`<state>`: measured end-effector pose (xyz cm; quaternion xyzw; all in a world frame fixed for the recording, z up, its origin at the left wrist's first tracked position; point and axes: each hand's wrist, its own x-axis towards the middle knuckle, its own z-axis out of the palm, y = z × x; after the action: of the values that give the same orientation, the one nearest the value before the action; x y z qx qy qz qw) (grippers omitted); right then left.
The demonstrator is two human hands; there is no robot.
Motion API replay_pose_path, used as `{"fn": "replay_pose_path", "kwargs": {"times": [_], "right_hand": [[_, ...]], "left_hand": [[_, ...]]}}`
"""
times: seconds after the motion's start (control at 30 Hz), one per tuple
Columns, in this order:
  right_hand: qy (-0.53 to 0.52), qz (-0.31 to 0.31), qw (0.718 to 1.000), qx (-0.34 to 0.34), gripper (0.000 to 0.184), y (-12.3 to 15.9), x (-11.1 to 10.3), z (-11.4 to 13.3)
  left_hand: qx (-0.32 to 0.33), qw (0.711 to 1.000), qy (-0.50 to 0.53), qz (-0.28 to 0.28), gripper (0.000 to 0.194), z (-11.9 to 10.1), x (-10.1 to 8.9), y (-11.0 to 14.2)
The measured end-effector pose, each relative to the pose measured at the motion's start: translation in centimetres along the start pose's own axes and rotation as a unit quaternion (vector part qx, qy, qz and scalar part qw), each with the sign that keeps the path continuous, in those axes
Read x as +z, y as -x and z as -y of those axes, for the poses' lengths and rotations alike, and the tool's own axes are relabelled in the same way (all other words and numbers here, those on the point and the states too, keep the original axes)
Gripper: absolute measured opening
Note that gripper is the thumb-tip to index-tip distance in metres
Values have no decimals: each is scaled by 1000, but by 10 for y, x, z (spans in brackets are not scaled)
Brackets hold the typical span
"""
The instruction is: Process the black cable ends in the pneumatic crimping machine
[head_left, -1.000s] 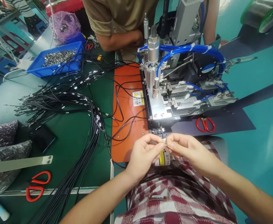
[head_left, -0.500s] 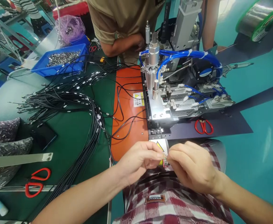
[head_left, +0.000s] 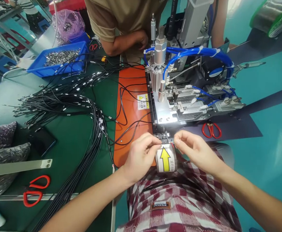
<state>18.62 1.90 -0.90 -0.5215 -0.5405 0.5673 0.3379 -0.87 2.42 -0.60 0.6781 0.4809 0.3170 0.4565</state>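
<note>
My left hand [head_left: 142, 156] is closed in a pinch, thumb against forefinger, at the front end of the machine's black track [head_left: 162, 138]. Opposite it, my right hand [head_left: 194, 148] also pinches with thumb and forefinger. A thin, pale, wire-like piece [head_left: 167, 142] spans the gap between the fingertips, with a small red bit near the right ones; it is too small to name surely. Just below the hands is a rounded machine end [head_left: 165, 161] with a yellow arrow label. Behind them stands the silver press machine [head_left: 164, 109] with blue air hoses.
Black cables [head_left: 95, 129] lie bundled on the green table, some crossing the orange plate [head_left: 126, 154] into the machine. A blue bin [head_left: 32, 69] holds small metal parts. Red-handled scissors [head_left: 211, 130] lie right, another pair [head_left: 36, 191] left. A co-worker's forearm [head_left: 121, 43] rests behind the machine.
Half a second ago both hands were lower and close together, the right turned knuckles up. Now they have risen to the track's end, with the fingertips further apart and the yellow arrow uncovered.
</note>
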Motion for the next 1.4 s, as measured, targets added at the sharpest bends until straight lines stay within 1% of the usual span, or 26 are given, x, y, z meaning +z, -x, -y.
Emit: {"fn": "replay_pose_path", "kwargs": {"times": [0.03,0.07,0.13,0.2,0.3,0.37,0.43,0.53,0.63,0.7,0.9,1.1,1.4], "right_hand": [[-6,2,1000,7,26,-3,0,-2],[-10,3,1000,13,28,-7,-1,-4],[-16,10,999,26,30,-13,-3,-9],[-23,16,999,30,31,-18,-5,-14],[-31,17,999,30,32,-23,-8,-21],[-35,10,999,31,32,-25,-8,-25],[-37,-1,999,35,32,-26,-8,-29],[-40,-13,998,39,32,-27,-6,-34],[-40,-19,998,37,31,-27,-5,-36],[-37,-23,998,36,31,-28,-4,-36],[-37,-33,998,41,28,-29,-2,-35],[-31,-42,997,56,26,-29,-1,-35],[-40,-53,995,71,26,-29,0,-36]], "left_hand": [[81,995,-56,-8,13,7,0,-1],[156,982,-104,-11,17,13,-1,-3],[269,946,-182,-5,22,23,-3,-9],[335,905,-262,7,25,28,-5,-15],[374,852,-364,30,26,28,-7,-24],[373,834,-403,39,26,28,-8,-28],[360,831,-422,42,27,29,-8,-29],[342,838,-423,48,31,31,-7,-30],[337,847,-406,61,35,32,-6,-31],[335,851,-400,58,36,32,-6,-32],[340,848,-405,38,35,32,-6,-33],[319,850,-415,52,37,33,-5,-33],[313,855,-409,55,35,32,-5,-34]]}}
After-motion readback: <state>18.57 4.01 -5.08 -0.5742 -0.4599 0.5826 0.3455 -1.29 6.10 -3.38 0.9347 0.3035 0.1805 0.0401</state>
